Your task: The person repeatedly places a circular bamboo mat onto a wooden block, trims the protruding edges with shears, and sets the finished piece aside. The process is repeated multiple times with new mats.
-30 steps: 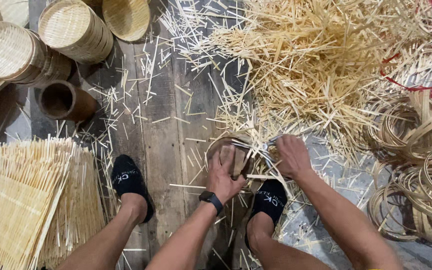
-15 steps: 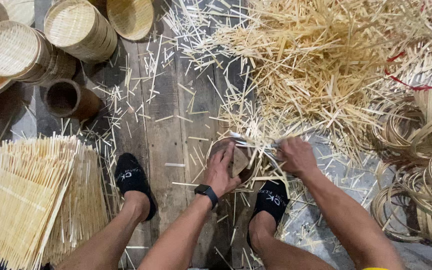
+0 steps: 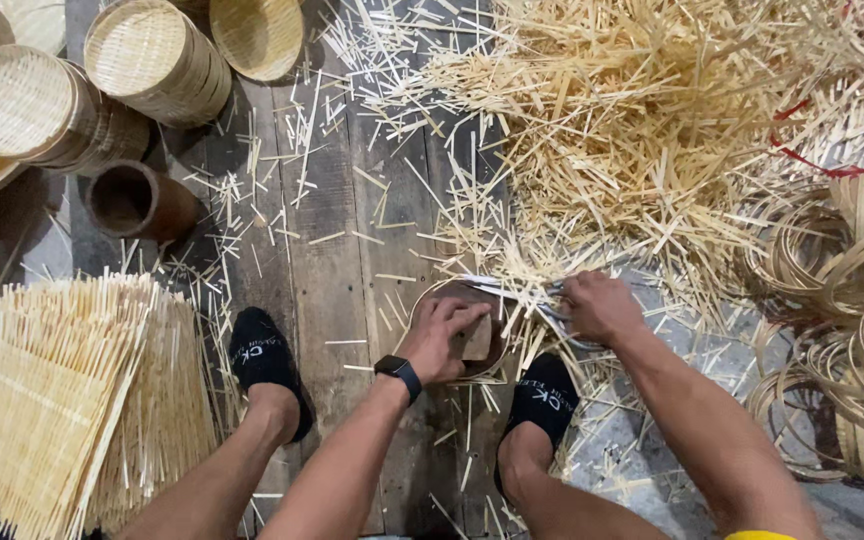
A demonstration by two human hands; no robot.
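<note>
Both hands work at a round wooden block point(image 3: 452, 300) between the feet: the left hand point(image 3: 444, 335) clamps a small wood piece point(image 3: 478, 340) on it, the right hand point(image 3: 600, 305) is fisted around a blade point(image 3: 512, 290). The bamboo slivers point(image 3: 652, 130) look light, stiff, splintery, best pinched mid-length. Woven baskets point(image 3: 152, 60) lie on their sides, apparently empty; a dark cup point(image 3: 137, 200) too.

Dark wooden plank floor point(image 3: 327, 260): loose pale bamboo splint heap point(image 3: 642, 120) far-right corner, fanned splint bundle point(image 3: 62, 400) near-left, stacked round woven baskets point(image 3: 102, 80) far-left, coiled bamboo hoops point(image 3: 842, 330) right edge.
</note>
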